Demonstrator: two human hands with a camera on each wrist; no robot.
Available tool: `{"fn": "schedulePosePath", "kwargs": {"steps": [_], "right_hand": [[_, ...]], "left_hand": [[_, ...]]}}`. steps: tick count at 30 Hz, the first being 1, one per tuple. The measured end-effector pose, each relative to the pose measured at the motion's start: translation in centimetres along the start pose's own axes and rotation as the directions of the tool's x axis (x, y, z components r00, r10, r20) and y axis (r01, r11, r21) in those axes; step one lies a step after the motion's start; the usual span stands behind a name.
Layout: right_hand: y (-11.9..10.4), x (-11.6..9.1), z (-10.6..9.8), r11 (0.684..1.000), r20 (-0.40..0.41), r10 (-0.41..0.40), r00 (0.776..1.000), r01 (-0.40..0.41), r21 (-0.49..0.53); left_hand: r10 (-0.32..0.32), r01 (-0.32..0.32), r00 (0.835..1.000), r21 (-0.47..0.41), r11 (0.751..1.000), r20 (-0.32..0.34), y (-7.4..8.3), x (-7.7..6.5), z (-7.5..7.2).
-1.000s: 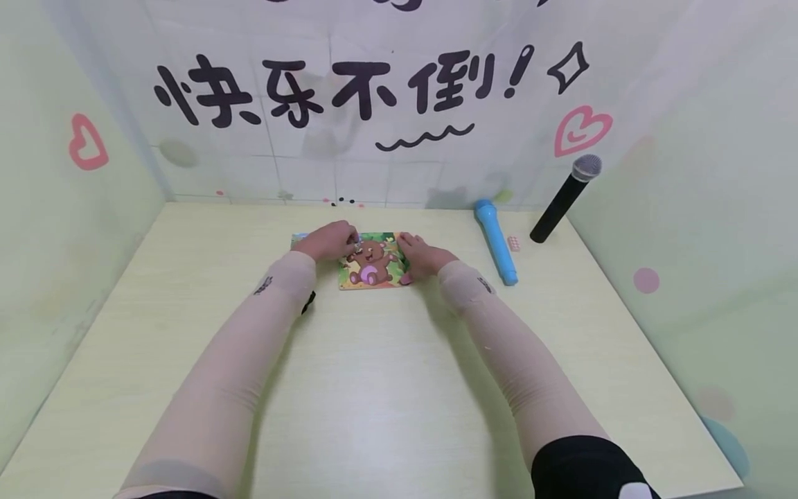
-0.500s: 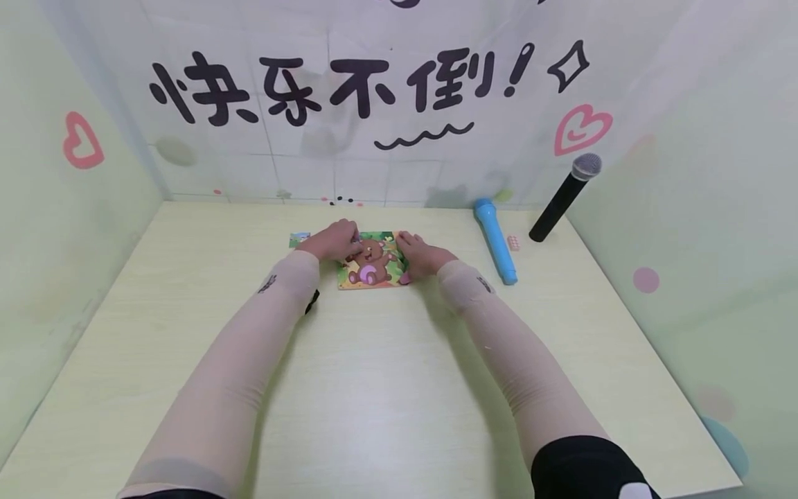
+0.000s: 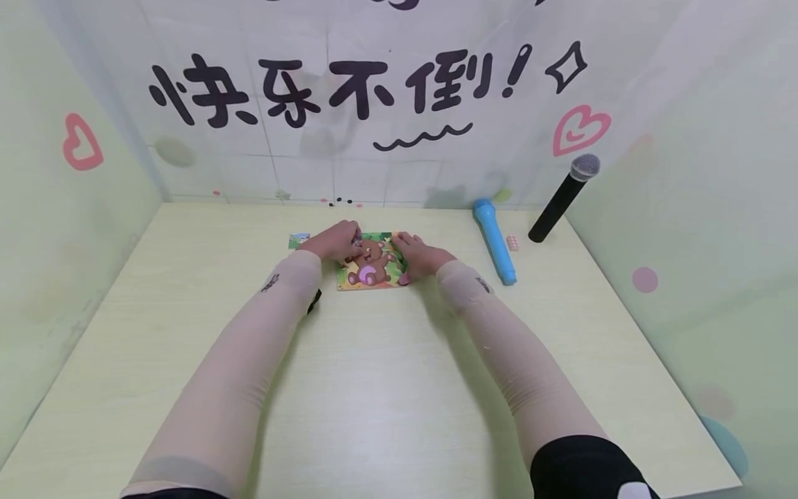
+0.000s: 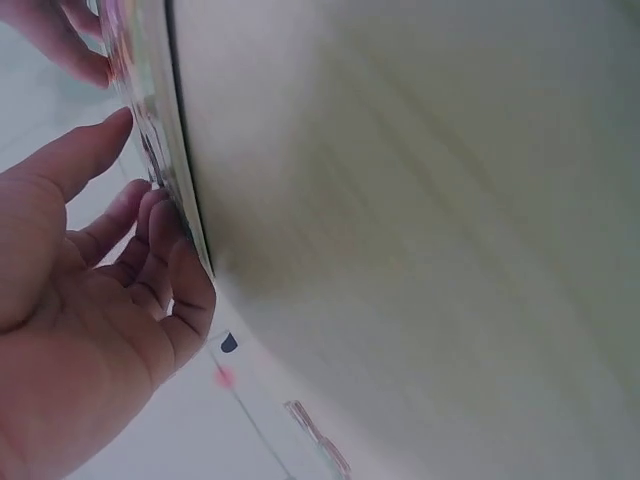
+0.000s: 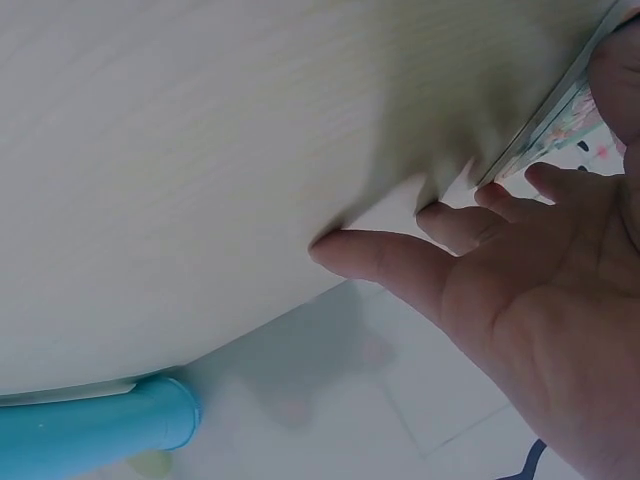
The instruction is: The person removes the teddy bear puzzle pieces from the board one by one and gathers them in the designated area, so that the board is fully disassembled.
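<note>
A bear jigsaw puzzle (image 3: 371,272) lies flat near the back of the table. My left hand (image 3: 333,242) is over its upper left part. Its curled fingers and thumb pinch at a puzzle piece (image 4: 150,155) against the puzzle's face, seen edge-on in the left wrist view; the piece is mostly hidden. My right hand (image 3: 425,256) rests along the right edge, fingers extended. In the right wrist view its spread fingers (image 5: 385,258) touch the table and puzzle edge. A loose puzzle piece (image 3: 298,240) with blue and green print lies left of the puzzle.
To the right lies a blue toy microphone (image 3: 496,242), and beyond it a black microphone (image 3: 557,201) with a silver head stands upright. A small pink-and-white block (image 3: 512,242) sits between them. A printed backdrop (image 3: 349,166) closes off the table's back edge.
My left hand has shifted slightly right over the puzzle, uncovering more of the loose piece at the left. The right hand has stayed at the right edge.
</note>
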State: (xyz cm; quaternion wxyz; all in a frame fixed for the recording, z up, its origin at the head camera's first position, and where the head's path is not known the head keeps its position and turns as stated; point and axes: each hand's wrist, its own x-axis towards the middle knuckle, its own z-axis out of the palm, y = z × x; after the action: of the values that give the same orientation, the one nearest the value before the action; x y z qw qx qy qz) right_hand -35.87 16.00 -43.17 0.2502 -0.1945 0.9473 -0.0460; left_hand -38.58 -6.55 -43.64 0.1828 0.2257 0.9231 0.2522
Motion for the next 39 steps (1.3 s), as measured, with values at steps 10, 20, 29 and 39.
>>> {"fn": "schedulePosePath", "kwargs": {"steps": [10, 20, 29, 39], "right_hand": [[-0.2, -0.4, 0.0, 0.999, 0.009, 0.014, 1.000, -0.014, 0.029], [-0.2, -0.2, 0.0, 0.996, 0.033, 0.059, 0.998, -0.061, 0.059], [0.2, 0.0, 0.1, 0.997, 0.034, 0.051, 0.998, -0.053, 0.058], [0.4, 0.0, 0.2, 1.000, 0.025, 0.007, 1.000, -0.007, 0.028]], "left_hand": [[-0.023, 0.023, 0.999, 0.030, 0.999, 0.028, -0.3, 1.1, 0.4], [0.029, -0.028, 0.999, 0.039, 0.999, -0.031, 0.0, 0.8, 0.2], [0.050, -0.048, 0.998, 0.031, 0.998, -0.040, -0.1, 1.0, 0.0], [0.021, -0.021, 0.999, 0.003, 1.000, -0.024, 0.0, 1.0, -0.1]]}}
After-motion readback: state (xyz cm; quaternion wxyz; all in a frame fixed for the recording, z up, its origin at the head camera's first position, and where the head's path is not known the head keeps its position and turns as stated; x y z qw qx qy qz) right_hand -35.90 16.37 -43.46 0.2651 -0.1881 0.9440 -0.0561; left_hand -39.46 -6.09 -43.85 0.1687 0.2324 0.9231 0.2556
